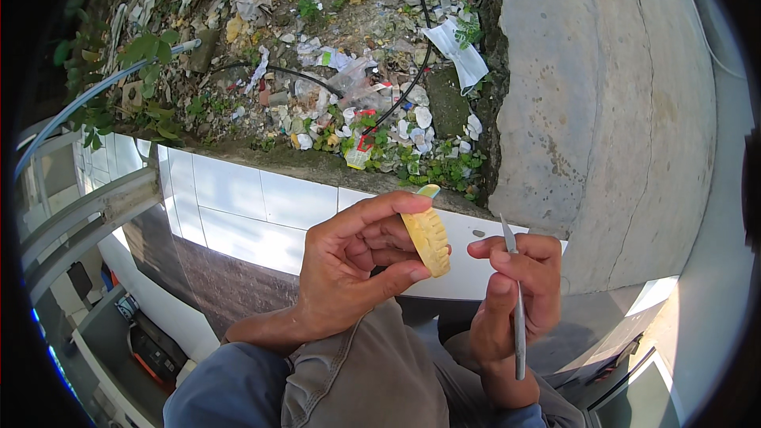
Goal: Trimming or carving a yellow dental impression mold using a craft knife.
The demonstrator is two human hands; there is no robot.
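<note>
Near the middle, my left hand (341,269) grips a yellow dental cast (428,246) between thumb and fingertips, its row of moulded teeth facing right; a small pale green piece (430,190) shows at its upper end. To the right, my right hand (523,293) holds a thin steel knife (520,341) upright, blade tip pointing up, apart from the cast. Both hands are over my trouser-clad legs (341,380).
Beyond the hands are a white tiled ledge (230,190), a litter-strewn planter bed (301,71) with plants, cables and a discarded mask (461,54). Cracked concrete (594,111) lies right, metal railings (79,222) left, and lower-left containers hold tools (151,349).
</note>
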